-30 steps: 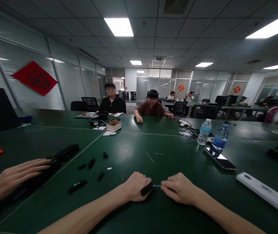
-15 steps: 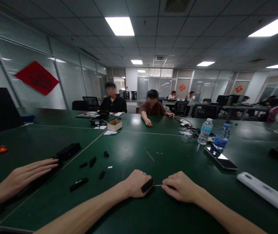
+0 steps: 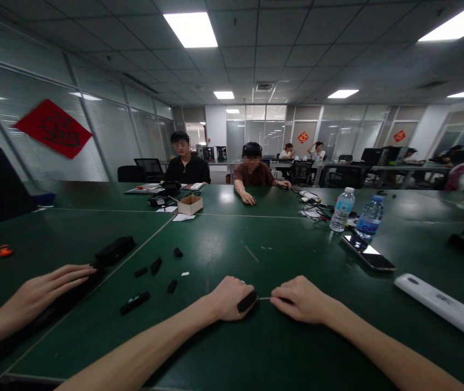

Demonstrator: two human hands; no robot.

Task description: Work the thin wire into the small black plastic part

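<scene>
Over the green table [image 3: 215,347], left hand [image 3: 227,300] pinches a black part [image 3: 247,301], right hand [image 3: 300,300] pinching the thin wire [image 3: 265,298] running from it.

Black and silver on dark green, between the left hand [image 3: 227,300] and the right hand [image 3: 301,300].
A matte black rectangular plastic piece [image 3: 247,301] sits in the left hand's grip, a thin silver wire [image 3: 264,298] runs to the right hand, and the dark green tabletop [image 3: 215,342] is plain. Ahead of the left hand lie small black plastic pieces [image 3: 156,265]; right of the right hand lies a long white plastic case [image 3: 439,304] with grey markings.
</scene>
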